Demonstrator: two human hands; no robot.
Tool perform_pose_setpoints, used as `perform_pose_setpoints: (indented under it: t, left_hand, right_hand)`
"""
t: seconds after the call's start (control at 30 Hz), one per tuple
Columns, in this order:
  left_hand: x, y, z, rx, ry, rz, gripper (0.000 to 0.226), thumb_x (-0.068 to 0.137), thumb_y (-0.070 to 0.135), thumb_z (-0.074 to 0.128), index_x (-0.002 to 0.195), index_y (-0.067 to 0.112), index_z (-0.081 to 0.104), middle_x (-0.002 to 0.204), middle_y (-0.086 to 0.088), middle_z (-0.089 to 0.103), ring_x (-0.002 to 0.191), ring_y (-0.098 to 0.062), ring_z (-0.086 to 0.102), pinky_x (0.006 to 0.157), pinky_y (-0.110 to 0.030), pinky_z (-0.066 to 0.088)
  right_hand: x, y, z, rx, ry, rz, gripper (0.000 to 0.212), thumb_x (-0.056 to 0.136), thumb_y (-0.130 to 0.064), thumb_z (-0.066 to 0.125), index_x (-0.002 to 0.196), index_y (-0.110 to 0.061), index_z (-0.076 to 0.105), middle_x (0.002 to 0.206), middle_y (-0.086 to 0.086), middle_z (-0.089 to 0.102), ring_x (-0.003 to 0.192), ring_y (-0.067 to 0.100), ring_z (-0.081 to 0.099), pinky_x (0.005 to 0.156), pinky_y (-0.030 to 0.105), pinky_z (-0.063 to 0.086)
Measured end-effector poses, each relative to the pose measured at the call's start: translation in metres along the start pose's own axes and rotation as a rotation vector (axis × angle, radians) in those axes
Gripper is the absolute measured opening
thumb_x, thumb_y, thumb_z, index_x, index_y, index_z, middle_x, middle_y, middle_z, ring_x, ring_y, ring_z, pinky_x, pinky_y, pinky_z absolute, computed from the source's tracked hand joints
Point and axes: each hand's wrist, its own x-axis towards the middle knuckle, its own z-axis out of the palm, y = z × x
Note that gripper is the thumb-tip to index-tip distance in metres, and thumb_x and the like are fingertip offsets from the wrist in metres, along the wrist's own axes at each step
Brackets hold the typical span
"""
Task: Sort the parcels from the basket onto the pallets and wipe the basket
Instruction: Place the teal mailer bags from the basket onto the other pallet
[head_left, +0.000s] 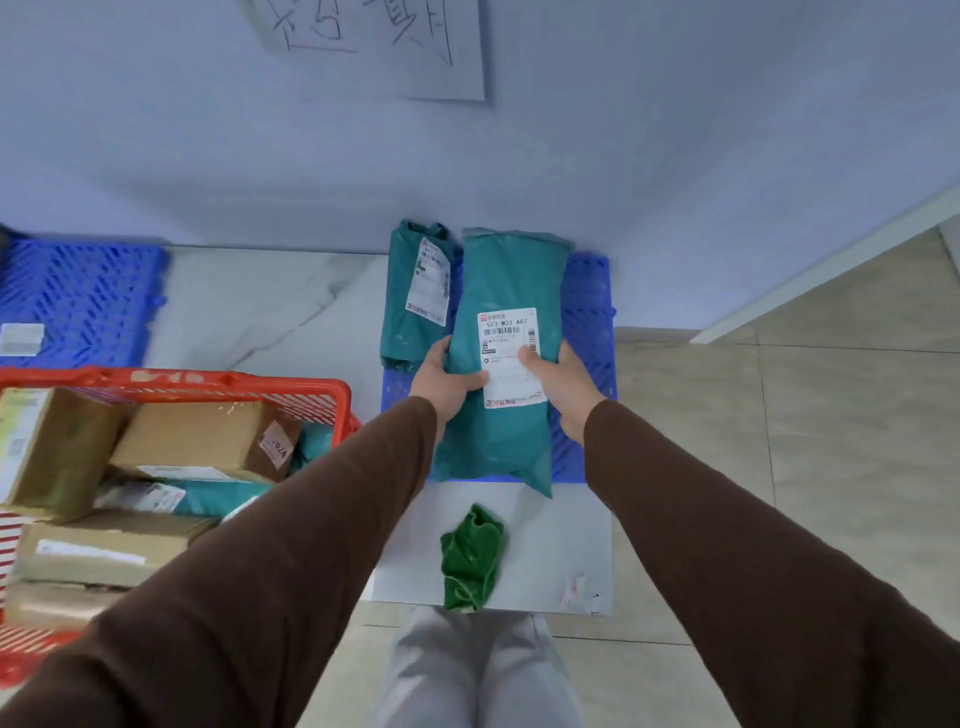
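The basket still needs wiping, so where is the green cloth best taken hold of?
Pinch the green cloth at its bunched upper folds, coming straight down from above. It lies crumpled on the white sheet, so raised creases offer a grip while flat edges would not. Both hands are on the teal parcel.

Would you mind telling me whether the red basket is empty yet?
Not empty. The red basket holds several cardboard boxes and at least one teal mailer bag.
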Motion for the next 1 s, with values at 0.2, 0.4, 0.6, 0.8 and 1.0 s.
perform_pose_setpoints:
  t: [0.2,0.4,0.6,0.8,1.0]
  left_hand:
    - [0.049,-0.015,0.007,0.102,0.123,0.025,0.079,0.086,0.002,0.07,0.153,0.026,0.036,0.137,-0.005,0.062,0.118,-0.024,0.062,0.105,-0.041,0.05]
    - [0.079,-0.026,0.009,0.277,0.209,0.029,0.082,0.086,0.009,0.069,0.156,0.031,0.031,0.144,-0.002,0.056,0.129,-0.024,0.054,0.113,-0.039,0.043]
    - [0.083,-0.041,0.015,0.489,0.296,-0.001,0.081,0.089,0.027,0.068,0.157,0.033,0.025,0.147,-0.009,0.044,0.138,-0.033,0.037,0.114,-0.048,0.037]
    - [0.063,-0.046,0.011,0.401,0.278,-0.01,0.085,0.084,0.03,0.072,0.156,0.033,0.028,0.147,-0.008,0.047,0.136,-0.031,0.044,0.112,-0.049,0.041]
    - [0.017,-0.017,0.006,0.257,0.249,0.079,0.081,0.088,0.024,0.071,0.157,0.025,0.028,0.155,-0.008,0.042,0.139,-0.025,0.045,0.112,-0.046,0.043]
  right_hand:
    - [0.055,0.009,0.007,-0.136,0.061,0.028,0.025,0.099,-0.008,0.058,0.121,-0.013,0.05,0.119,0.003,0.063,0.099,0.017,0.063,0.073,0.025,0.053]
    - [0.085,0.026,0.011,-0.214,0.087,0.043,0.037,0.097,-0.007,0.055,0.133,-0.014,0.049,0.119,0.003,0.063,0.102,0.019,0.062,0.085,0.034,0.053]
    - [0.096,0.044,0.005,-0.346,0.019,0.12,0.063,0.096,-0.01,0.056,0.154,-0.023,0.034,0.139,0.003,0.06,0.122,0.025,0.06,0.106,0.043,0.049]
    - [0.065,0.034,0.003,-0.236,0.041,0.145,0.077,0.101,-0.013,0.057,0.162,-0.024,0.012,0.16,0.006,0.036,0.14,0.023,0.045,0.11,0.037,0.039]
    - [0.018,0.012,0.017,-0.306,0.163,-0.046,0.07,0.085,-0.04,0.063,0.151,-0.03,0.041,0.152,-0.001,0.047,0.143,0.023,0.037,0.115,0.048,0.037]
